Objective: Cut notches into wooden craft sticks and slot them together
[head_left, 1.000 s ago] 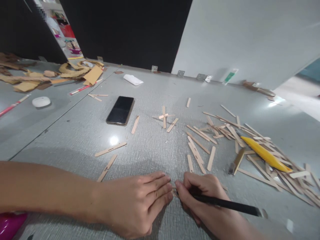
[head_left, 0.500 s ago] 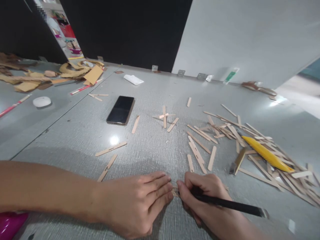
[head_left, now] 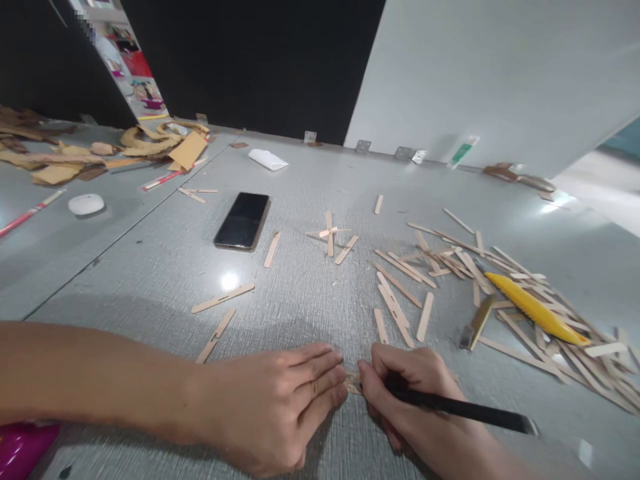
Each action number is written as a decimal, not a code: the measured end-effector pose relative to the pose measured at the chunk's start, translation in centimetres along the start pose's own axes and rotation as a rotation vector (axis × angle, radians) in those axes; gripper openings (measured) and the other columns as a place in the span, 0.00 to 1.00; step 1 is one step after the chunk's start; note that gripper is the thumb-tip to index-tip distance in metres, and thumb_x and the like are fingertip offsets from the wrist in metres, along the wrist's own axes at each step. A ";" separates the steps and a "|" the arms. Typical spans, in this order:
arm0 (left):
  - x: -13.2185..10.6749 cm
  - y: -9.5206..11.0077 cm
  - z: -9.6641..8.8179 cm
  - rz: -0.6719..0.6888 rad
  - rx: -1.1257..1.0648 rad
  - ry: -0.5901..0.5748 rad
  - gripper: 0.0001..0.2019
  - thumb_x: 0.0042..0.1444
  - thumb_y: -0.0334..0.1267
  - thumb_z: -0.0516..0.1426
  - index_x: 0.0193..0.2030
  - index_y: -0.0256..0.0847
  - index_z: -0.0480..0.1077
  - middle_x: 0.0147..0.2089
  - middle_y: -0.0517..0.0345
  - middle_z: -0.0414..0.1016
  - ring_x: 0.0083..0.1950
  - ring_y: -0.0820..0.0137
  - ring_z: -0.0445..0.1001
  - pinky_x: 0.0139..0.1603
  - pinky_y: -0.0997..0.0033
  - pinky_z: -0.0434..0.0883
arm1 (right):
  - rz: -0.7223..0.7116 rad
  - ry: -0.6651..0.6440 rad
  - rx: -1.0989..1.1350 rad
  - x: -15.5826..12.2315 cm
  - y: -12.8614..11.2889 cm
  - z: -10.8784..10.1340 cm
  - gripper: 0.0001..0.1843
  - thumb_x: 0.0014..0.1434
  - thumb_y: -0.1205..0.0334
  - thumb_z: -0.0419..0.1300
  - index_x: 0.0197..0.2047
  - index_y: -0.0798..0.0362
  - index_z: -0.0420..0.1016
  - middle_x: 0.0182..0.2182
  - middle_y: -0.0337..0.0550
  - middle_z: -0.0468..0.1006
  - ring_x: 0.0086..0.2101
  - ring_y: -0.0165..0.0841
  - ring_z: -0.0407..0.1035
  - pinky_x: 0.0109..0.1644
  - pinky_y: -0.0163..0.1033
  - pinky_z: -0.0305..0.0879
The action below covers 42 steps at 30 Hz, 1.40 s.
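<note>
My right hand [head_left: 415,393] is closed around a slim black pen-shaped tool [head_left: 465,408] with a silvery rear end; its tip is hidden by my fingers. Between my hands a small part of a wooden craft stick [head_left: 353,384] shows, with cut marks on it. My left hand [head_left: 285,403] lies palm down, fingers together, pressing the stick against the table; its thumb and most of the stick are hidden. Notched craft sticks [head_left: 216,335] lie beyond my left wrist. More sticks [head_left: 395,310] lie just past my right hand.
A yellow cutter [head_left: 537,308] rests on a heap of craft sticks [head_left: 525,360] at right. Ahead are a phone [head_left: 243,221] and crossed sticks [head_left: 329,233]. A white mouse-shaped object [head_left: 86,205] and cardboard scraps [head_left: 165,143] are at left. Upright panels [head_left: 250,67] border the back.
My right hand and the black tool have shifted very slightly to the right, showing a little more of the stick. My left hand stays practically in place.
</note>
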<state>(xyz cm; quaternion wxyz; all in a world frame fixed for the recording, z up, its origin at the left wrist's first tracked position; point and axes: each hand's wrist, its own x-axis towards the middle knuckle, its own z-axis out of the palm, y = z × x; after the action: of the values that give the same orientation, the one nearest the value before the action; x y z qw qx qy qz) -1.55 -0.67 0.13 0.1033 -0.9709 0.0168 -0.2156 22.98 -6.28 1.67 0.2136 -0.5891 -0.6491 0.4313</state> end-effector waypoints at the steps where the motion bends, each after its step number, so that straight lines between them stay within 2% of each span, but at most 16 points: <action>1: 0.0 0.0 0.0 -0.001 0.000 0.000 0.24 0.67 0.36 0.52 0.61 0.18 0.75 0.61 0.33 0.80 0.65 0.50 0.79 0.73 0.51 0.69 | -0.005 -0.002 0.001 0.0 0.0 0.0 0.26 0.74 0.54 0.55 0.24 0.47 0.54 0.12 0.27 0.61 0.12 0.24 0.61 0.18 0.28 0.54; 15: 0.1 -0.1 0.0 -0.019 0.004 0.006 0.24 0.68 0.36 0.51 0.61 0.20 0.76 0.61 0.36 0.81 0.64 0.52 0.79 0.73 0.54 0.69 | -0.020 0.008 -0.010 0.0 -0.1 0.0 0.25 0.74 0.56 0.53 0.24 0.46 0.53 0.12 0.27 0.61 0.12 0.24 0.60 0.17 0.28 0.55; 26: -0.1 0.1 -0.1 -0.009 -0.029 0.001 0.24 0.68 0.36 0.51 0.61 0.17 0.76 0.61 0.33 0.80 0.65 0.49 0.78 0.73 0.52 0.69 | 0.008 -0.005 -0.020 -0.3 -0.3 -0.1 0.25 0.74 0.57 0.53 0.24 0.46 0.54 0.12 0.28 0.61 0.13 0.25 0.62 0.18 0.29 0.56; 42: 0.0 0.2 0.0 -0.017 -0.027 0.020 0.24 0.67 0.35 0.52 0.61 0.17 0.76 0.61 0.34 0.81 0.65 0.49 0.79 0.73 0.52 0.69 | 0.010 -0.012 0.021 0.0 -0.1 0.0 0.25 0.73 0.55 0.55 0.23 0.46 0.53 0.12 0.28 0.60 0.12 0.24 0.61 0.17 0.28 0.55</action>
<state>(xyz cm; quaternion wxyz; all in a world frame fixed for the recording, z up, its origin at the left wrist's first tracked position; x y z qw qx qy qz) -1.56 -0.83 0.15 0.0881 -0.9700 0.0124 -0.2261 22.94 -6.30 1.80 0.2136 -0.5875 -0.6427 0.4428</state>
